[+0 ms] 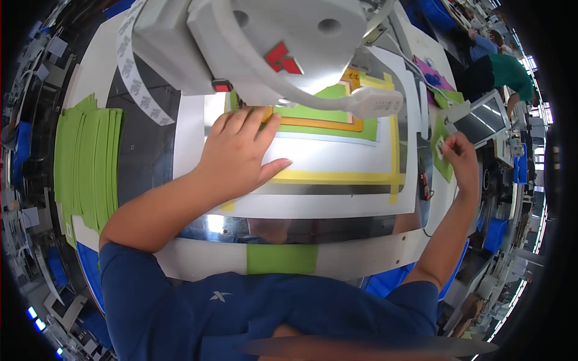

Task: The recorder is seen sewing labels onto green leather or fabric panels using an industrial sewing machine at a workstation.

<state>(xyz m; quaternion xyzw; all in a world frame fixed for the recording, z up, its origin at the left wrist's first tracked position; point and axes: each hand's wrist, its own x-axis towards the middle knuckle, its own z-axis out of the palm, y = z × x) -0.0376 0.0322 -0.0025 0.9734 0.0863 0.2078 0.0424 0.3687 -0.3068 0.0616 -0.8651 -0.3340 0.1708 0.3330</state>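
Note:
My left hand lies spread, fingertips on the near left of an orange template frame that sits over green fabric on a white sheet edged with yellow tape. A white machine head overhangs it and hides part of the frame. At the right, my right hand pinches a small white label at a green piece. Whether it lifts the label is unclear.
Stacked green pieces lie at left. A black tool, purple item and screen are at right. A green piece lies near me. A co-worker in a green top bends beyond.

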